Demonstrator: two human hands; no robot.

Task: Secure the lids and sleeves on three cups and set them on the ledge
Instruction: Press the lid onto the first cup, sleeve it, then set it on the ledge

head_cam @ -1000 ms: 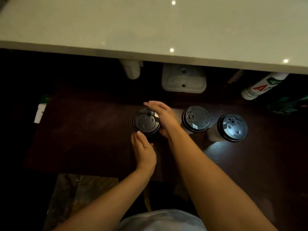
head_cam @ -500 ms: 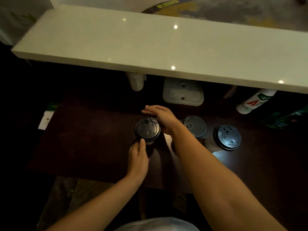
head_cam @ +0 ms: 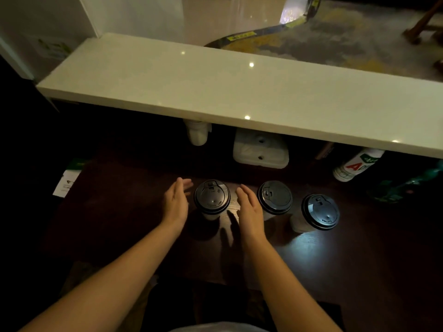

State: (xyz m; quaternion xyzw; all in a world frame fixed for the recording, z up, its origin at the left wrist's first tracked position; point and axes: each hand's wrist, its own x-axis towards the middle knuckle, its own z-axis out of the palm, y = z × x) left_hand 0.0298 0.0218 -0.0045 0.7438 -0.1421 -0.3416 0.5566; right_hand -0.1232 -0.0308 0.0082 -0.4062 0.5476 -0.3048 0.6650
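Under ledge [head_cam: 239, 92], dim items unclear, hands [head_cam: 176, 203] flank lidded cup [head_cam: 212, 197], sleeve unseen

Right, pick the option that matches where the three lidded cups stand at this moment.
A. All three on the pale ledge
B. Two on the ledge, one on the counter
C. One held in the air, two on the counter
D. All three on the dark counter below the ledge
D: the left cup, middle cup and right cup all stand on the dark counter, with the pale ledge bare and both open hands, left hand and right hand, flanking the left cup.
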